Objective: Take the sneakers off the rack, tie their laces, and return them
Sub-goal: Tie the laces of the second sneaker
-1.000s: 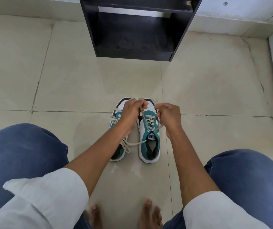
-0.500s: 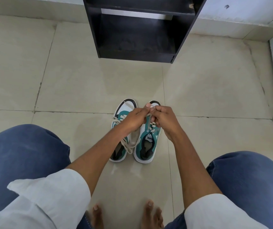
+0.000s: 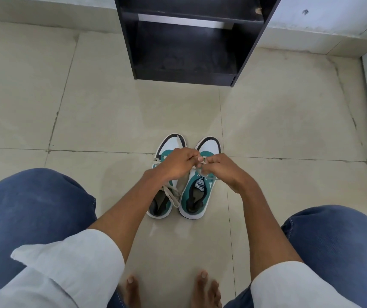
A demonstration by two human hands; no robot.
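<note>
Head view: both sneakers sit side by side on the floor [image 3: 289, 121], toes toward the empty rack [image 3: 187, 47]. Left hand [image 3: 175, 163] and right hand [image 3: 224, 170] meet over the right sneaker [image 3: 197, 196], each grip pinched shut on its lace [image 3: 211, 178]. Left sneaker [image 3: 162, 203] lace [image 3: 171, 194] lies loose, untied. Risks, as I judge: a pinch slips and the half-formed knot falls open; uneven pull leaves a slack bow; the light shoe drags or tips since nothing pins it. Knot itself hidden behind fingers.

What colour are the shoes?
The sneakers are teal and white with black toe edges, seen from the head view.
</note>
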